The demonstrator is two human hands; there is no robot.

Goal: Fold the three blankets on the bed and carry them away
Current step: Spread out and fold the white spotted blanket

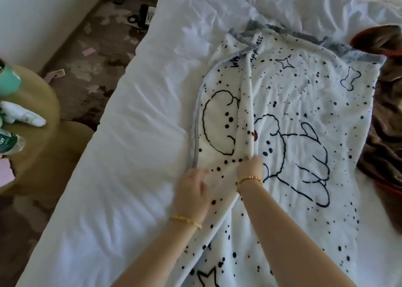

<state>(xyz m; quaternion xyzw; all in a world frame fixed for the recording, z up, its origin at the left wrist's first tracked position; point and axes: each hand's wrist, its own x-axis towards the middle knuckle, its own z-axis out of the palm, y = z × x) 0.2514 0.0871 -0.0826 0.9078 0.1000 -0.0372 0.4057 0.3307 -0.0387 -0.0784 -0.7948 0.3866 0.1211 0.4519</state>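
Hands at work on a white blanket (293, 104) printed with dogs, stars and black spots, spread over the bed (134, 134). The left hand (192, 194) grips its grey-bound edge; the right hand (250, 167) pinches a raised fold. Lettering near the fold is partly hidden. A brown blanket (385, 121) lies cut off at right.

Two bare forearms, no sleeves in view, left hand (191, 194) with thin gold ring (188, 175) on one finger, flat gold bangle (186, 221) at left wrist, right hand (250, 168) without visible rings, gold beaded bracelet (250, 180) at right wrist
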